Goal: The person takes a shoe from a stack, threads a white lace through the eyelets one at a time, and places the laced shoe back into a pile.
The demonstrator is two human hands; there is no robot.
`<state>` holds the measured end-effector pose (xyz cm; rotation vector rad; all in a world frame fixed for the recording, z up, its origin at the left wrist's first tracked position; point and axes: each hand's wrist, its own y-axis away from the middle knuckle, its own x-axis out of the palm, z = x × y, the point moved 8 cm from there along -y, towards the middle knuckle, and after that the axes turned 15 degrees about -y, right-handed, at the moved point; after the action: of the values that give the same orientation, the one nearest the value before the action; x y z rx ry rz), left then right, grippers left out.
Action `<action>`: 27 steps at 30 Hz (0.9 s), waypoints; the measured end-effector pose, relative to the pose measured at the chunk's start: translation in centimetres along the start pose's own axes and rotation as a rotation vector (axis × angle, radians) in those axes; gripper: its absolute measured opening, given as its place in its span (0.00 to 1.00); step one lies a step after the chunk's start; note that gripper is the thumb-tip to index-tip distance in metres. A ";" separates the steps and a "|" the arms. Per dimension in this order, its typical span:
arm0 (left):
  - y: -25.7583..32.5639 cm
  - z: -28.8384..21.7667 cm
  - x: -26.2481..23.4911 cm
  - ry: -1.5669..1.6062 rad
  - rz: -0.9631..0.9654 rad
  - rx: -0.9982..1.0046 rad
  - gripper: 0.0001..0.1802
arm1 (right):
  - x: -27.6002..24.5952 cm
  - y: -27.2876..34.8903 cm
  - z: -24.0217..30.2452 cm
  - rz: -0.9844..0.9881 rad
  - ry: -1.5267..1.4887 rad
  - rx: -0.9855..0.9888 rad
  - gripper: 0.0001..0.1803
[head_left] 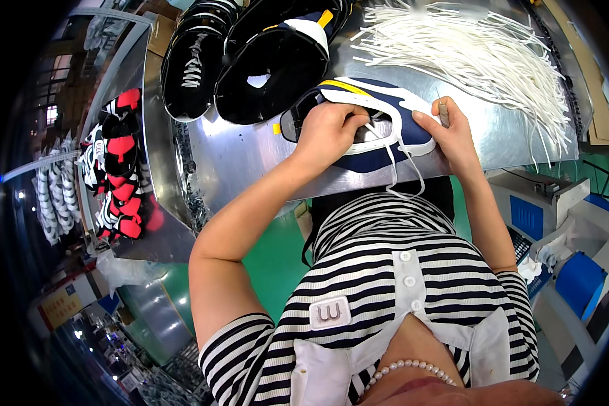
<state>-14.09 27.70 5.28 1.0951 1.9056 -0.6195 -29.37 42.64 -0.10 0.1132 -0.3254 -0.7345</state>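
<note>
Spanning the space before the striped shirt (358, 274), a metal table (240, 152) carries the work, its near edge running close to the wearer's waist. Heaped over the far right is a bundle of white laces (467, 54), a few loose ends straying to that near edge. Black shoes (277, 74) crowd the far left, close to the table's left rim. A navy shoe (397, 122) lies nearer, beside the front edge, heel left and toe right, with bare metal open to its left and only a narrow strip between it and the bundle. The left grip (325, 132) is clenched at the shoe's opening, thumb and finger pinching a white lace (392, 166) whose loop droops past the front edge. The right grip (457, 132) grasps a slim tool (444, 114), thumb by the toe, bare metal to its right.
</note>
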 end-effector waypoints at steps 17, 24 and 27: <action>5.1 4.3 -14.4 -0.761 -0.518 0.038 0.09 | 0.3 0.9 3.9 0.152 0.088 -0.151 0.20; 16.1 16.7 -23.8 -1.034 -0.596 -0.413 0.07 | -3.7 -0.2 2.3 0.161 0.147 -0.023 0.19; 9.8 4.8 -16.9 -0.689 -0.540 -0.084 0.08 | -3.9 -1.1 1.8 0.145 0.310 -0.012 0.20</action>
<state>1.03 21.28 16.96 0.2267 1.5686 -1.0432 -33.38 44.47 0.39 0.1879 -0.0323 -0.5643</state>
